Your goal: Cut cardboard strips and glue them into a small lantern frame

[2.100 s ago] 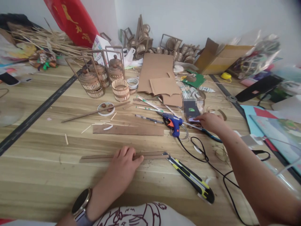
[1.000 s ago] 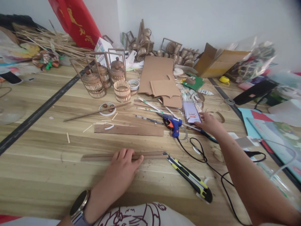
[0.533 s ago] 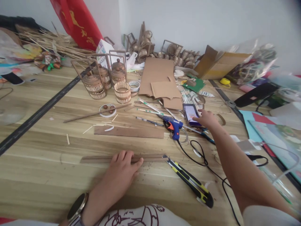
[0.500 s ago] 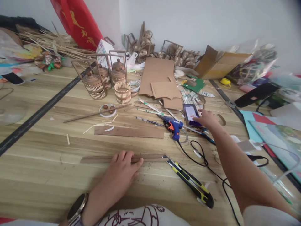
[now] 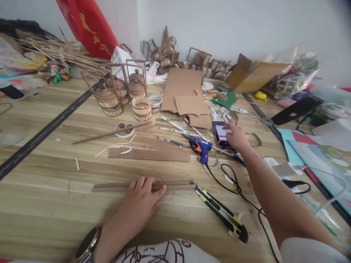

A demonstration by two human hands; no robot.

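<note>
Brown cardboard strips (image 5: 112, 186) lie side by side near the front of the wooden table (image 5: 55, 204), under the left hand (image 5: 141, 197); its fingers are near one another with the thumb apart, laid over the strips rather than wrapped around them, so a slackened press or a nudge could let the strips slide out of line; the blade (image 5: 192, 183) of the yellow-and-black cutter (image 5: 223, 213) lies at their right end, touching or just over them, I cannot tell which; since it is bared, a rightward slip of the hand could nick a finger, and a knock to the handle could swing the edge; farther out, the right hand (image 5: 238, 137) is at the lit phone (image 5: 220, 131), index finger extended, the others loosely curled and holding nothing; whether the fingertip touches the glass is unclear, and a stray brush there could trigger the wrong spot; close by lies the blue glue gun (image 5: 203, 148), its nozzle (image 5: 189, 137) beside printed strips (image 5: 175, 130); if hot, it could drip or scorch; its black cord (image 5: 239, 190) loops near the right forearm (image 5: 271, 186), so a careless sweep could drag the gun.
</note>
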